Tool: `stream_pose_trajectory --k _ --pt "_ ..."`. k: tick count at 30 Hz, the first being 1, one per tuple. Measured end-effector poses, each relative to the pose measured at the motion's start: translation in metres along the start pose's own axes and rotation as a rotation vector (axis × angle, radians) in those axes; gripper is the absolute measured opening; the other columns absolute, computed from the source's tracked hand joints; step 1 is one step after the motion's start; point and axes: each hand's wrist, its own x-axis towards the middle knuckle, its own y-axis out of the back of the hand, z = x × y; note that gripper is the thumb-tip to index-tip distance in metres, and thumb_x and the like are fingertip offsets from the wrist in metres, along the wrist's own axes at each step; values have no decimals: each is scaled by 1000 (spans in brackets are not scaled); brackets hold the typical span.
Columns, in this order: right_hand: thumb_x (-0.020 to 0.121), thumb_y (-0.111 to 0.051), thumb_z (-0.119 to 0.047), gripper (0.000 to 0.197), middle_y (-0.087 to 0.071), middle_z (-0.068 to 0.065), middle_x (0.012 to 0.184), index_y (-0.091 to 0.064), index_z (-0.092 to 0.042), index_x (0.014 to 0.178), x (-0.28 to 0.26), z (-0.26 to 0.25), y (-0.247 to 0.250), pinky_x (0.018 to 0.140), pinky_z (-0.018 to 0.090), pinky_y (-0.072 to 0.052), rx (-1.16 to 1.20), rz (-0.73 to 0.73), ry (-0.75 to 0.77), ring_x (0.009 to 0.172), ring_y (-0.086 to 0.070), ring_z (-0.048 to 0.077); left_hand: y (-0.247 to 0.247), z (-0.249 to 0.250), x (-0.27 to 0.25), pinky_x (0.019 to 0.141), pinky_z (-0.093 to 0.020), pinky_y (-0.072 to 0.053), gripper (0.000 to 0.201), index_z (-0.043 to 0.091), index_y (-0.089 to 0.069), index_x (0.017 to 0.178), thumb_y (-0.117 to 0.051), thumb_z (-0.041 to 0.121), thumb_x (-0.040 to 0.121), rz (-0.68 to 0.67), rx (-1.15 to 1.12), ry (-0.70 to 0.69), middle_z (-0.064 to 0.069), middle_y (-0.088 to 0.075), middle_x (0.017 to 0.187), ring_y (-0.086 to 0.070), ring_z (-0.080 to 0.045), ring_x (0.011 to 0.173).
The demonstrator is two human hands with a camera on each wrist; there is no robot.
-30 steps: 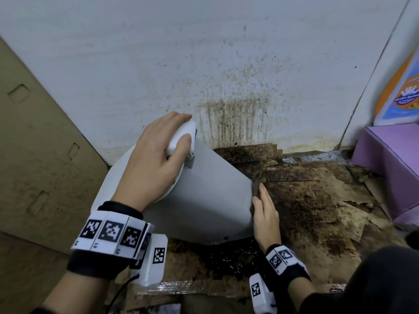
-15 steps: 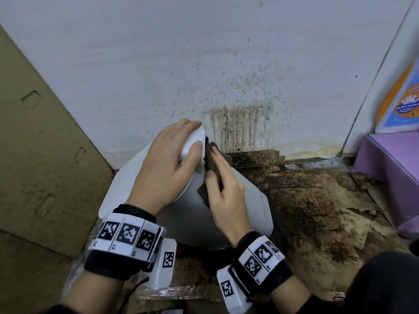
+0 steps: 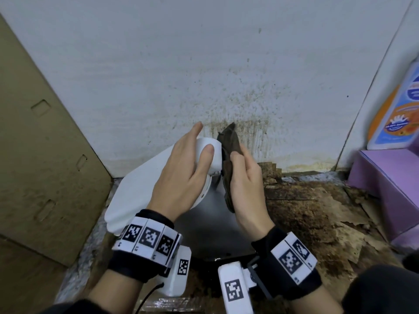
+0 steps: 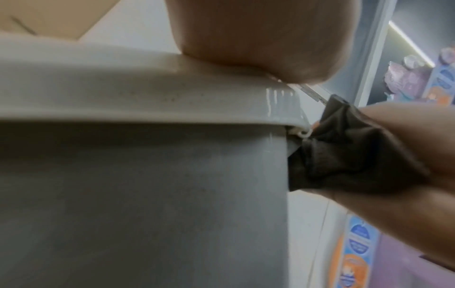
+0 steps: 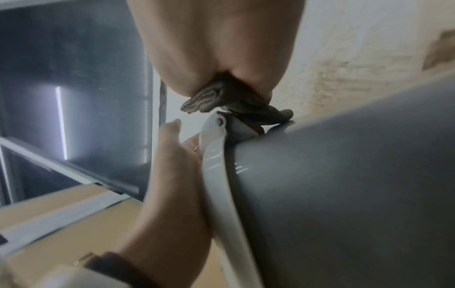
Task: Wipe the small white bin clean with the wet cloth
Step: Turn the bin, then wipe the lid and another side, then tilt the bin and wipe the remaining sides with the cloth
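Your left hand (image 3: 181,175) lies over the white lid (image 3: 140,189) of the bin (image 3: 217,223), at the centre of the head view. Its fingers are curled round the lid's raised hinge end, the thumb (image 3: 205,155) pressed on the side facing you and the fingertips reaching over the far edge toward the wall (image 3: 204,64).

The bin is tipped over on the floor (image 3: 306,211), its lid end turned toward the upper left of the frame and its grey body (image 4: 147,204) toward you. It lies between the cardboard (image 3: 45,155) on the left and the purple box (image 3: 390,184) at the right edge.

Your right hand (image 3: 247,182) holds the cloth (image 3: 229,159), a dark brown wad, with fingers closed round it. In the left wrist view the cloth (image 4: 344,155) is pushed against the hinge, just under the lid's rim (image 4: 172,105). In the right wrist view the cloth (image 5: 221,99) is bunched between thumb and fingers, touching the hinge pin (image 5: 220,121).

The wall behind the bin carries brown streaks (image 3: 238,130) just above the floor, which is covered in dark, torn, stained paper.
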Motion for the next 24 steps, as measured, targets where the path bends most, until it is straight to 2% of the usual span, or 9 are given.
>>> stream_pose_trajectory --k 1,4,6,9,11,15,18,21,24 --pt "110 -38 -24 33 -72 2 102 -67 -28 126 1 -1 1 83 35 -52 -36 -5 11 92 -65 12 -2 4 0 120 -25 -24 53 32 -27 158 -29 49 108 22 -59 11 19 -34 160 -26 5 148" --pt "107 -40 -37 39 -68 -3 131 -57 -33 142 2 3 7 109 48 -49 -120 -7 0 124 -63 17 -5 14 -1 117 -26 -33 44 25 -44 149 -30 37 108 131 -318 -19 15 -51 149 -42 0 140" --pt "104 -40 -43 44 -63 -5 139 -52 -37 146 2 2 13 113 54 -45 -175 -5 3 131 -58 18 -4 20 -2 115 -32 -37 39 20 -53 140 -31 26 108 204 -498 -19 10 -61 140 -51 -5 135" --pt "104 -40 -44 46 -62 -9 141 -50 -35 148 1 2 25 114 52 -44 -227 -15 14 133 -56 15 3 23 -1 112 -38 -42 34 17 -59 132 -37 11 107 270 -604 19 7 -67 131 -57 -11 130" --pt "103 -39 -49 50 -57 -11 147 -46 -37 151 0 2 32 117 51 -41 -265 -21 -1 139 -51 13 10 19 -1 111 -35 -44 32 18 -61 130 -41 9 106 280 -551 30 8 -68 129 -59 -8 127" --pt "102 -39 -48 50 -57 -14 147 -46 -37 151 -2 2 48 116 50 -42 -280 7 -16 138 -52 11 19 -3 -10 109 -30 -44 30 25 -60 131 -43 19 107 225 -272 121 16 -63 132 -55 -1 126" --pt "102 -43 -51 50 -58 -14 145 -47 -37 150 -3 2 62 115 47 -43 -294 36 -14 136 -53 9 24 -28 -19 111 -36 -41 34 22 -55 138 -43 22 106 176 -56 224 8 -57 138 -50 -9 130" --pt "108 -48 -41 36 -66 -16 132 -52 -34 143 -4 0 77 101 34 -50 -283 68 -15 123 -61 3 28 -50 -28 108 -32 -36 35 15 -56 136 -44 18 103 170 132 234 -1 -57 136 -47 -18 130" --pt "106 -51 -43 34 -69 -18 121 -54 -34 139 -3 0 94 88 30 -50 -304 131 -38 112 -65 1 26 -61 -38 103 -34 -38 33 15 -58 131 -45 21 101 150 239 199 -3 -57 131 -49 -23 126"
